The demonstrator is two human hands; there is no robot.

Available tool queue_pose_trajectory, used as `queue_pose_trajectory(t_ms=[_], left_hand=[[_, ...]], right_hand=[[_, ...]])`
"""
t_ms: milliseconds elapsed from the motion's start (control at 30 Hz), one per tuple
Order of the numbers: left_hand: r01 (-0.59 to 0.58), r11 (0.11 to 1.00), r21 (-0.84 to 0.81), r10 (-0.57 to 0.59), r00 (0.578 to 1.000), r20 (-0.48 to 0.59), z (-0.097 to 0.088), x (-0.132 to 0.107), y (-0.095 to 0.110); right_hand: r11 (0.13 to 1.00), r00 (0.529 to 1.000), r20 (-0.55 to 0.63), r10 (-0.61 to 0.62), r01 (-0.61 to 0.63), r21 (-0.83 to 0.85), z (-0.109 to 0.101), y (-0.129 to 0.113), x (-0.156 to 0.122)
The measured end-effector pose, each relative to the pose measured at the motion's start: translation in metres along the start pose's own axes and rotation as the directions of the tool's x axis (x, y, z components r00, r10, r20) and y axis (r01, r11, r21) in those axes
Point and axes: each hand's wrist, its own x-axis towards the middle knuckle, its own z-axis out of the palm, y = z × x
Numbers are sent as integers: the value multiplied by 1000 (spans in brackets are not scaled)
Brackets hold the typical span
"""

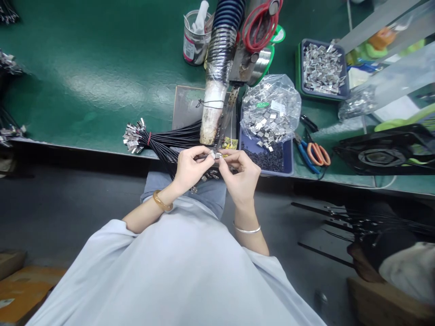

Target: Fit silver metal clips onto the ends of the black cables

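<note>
At centre frame, by the front edge of the green counter (84,68), the left hand (190,167) and right hand (242,174) meet around small, boxy, shiny silver metal connector parts (218,155). Each grip is a closed fingertip pinch on them. The step seems to be fitting or aligning; the next move calls for steady, fine pressure.
</note>
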Motion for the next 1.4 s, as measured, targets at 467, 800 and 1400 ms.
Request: queue_pose_trajectory(t_ms=[467, 800, 1400], left_hand=[[-157, 985, 78, 136, 966, 218, -24, -13, -9], [-408, 831, 378, 386, 912, 136, -30, 6, -25], [-608, 521, 599, 202, 769, 606, -44, 10, -16]], right_hand=[[935, 708, -611, -353, 243, -258, -39, -19, -9], [875, 970, -239, 48, -157, -459, -85, 56, 35], [946, 945, -316, -85, -22, -322, -62, 54, 42]])
